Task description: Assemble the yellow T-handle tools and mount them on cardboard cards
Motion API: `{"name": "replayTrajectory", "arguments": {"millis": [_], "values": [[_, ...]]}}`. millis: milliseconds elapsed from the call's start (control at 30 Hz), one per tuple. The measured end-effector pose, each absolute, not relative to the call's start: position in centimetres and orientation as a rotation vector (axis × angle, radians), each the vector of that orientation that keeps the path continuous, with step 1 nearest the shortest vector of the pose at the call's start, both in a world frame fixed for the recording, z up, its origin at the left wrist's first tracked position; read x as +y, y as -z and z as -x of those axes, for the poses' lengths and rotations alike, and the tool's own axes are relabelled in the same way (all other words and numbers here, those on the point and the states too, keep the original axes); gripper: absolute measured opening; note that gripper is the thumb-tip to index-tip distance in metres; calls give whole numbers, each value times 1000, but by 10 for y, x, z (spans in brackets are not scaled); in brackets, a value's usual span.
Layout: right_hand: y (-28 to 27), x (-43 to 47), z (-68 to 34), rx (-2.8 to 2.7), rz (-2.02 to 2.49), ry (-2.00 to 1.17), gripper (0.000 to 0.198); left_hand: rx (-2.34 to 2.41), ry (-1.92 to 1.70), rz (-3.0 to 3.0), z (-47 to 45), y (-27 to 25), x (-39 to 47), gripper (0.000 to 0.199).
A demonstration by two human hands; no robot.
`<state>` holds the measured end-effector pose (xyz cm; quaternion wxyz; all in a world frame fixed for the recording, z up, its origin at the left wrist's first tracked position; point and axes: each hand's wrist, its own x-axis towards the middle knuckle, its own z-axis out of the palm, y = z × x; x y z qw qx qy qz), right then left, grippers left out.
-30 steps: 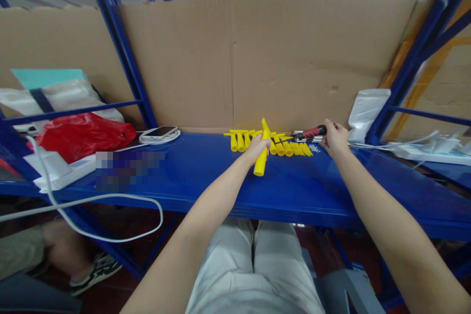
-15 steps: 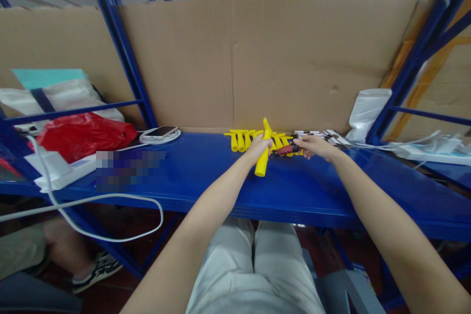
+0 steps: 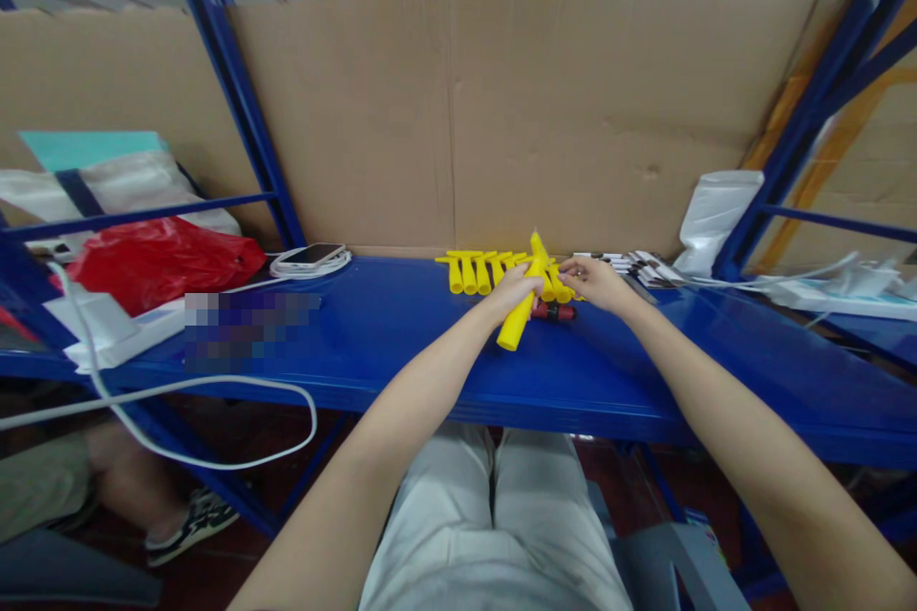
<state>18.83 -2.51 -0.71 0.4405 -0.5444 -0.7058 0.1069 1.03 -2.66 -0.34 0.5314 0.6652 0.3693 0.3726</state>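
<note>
"Yellow T-shaped piece (image 3: 517, 319): where was it?"

"Tilted in the left hand (image 3: 506, 292), just above the blue worktop (image 3: 401, 329), with its wide tubular end toward the person and its crossbar end pointing away."

"And the fingers?"

"The left fingers were wrapped round its middle. The right hand (image 3: 596, 282) was beside the crossbar end, thumb and fingertips drawn close together; whether they pinched something small, or touched the piece, I could not tell."

"What was closest?"

"A red-and-black tool handle (image 3: 557, 312) stuck out just under the hands. Its far end was hidden, so I could not say whether the left hand gripped it too. Beyond that, a row of similar yellow pieces (image 3: 469, 277) ran side by side, partly covered by the hands."

"How far along did the work seem?"

"In my judgement, midway through one piece, since a single one was raised between the hands. Nothing showed which pieces in the row were finished and which were waiting, so what was left could not be counted."

"And farther out?"

"To the right, black-and-white strips (image 3: 650, 269) and a white pouch (image 3: 718, 221); to the left, a phone (image 3: 313, 255) on a coiled white cable (image 3: 285, 270), then a red plastic bag (image 3: 164, 263). A cardboard panel (image 3: 344, 134) stood behind."
</note>
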Motion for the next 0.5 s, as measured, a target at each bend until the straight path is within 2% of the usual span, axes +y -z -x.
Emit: {"name": "replayTrajectory", "arguments": {"millis": [267, 500], "values": [[7, -28, -187, -1712, 1277, -315, 10, 837, -782, -1657, -12, 4, -29, 51], [6, -31, -186, -1749, 1277, -345, 8, 835, -754, -1679, -13, 4, -29, 48]]}}
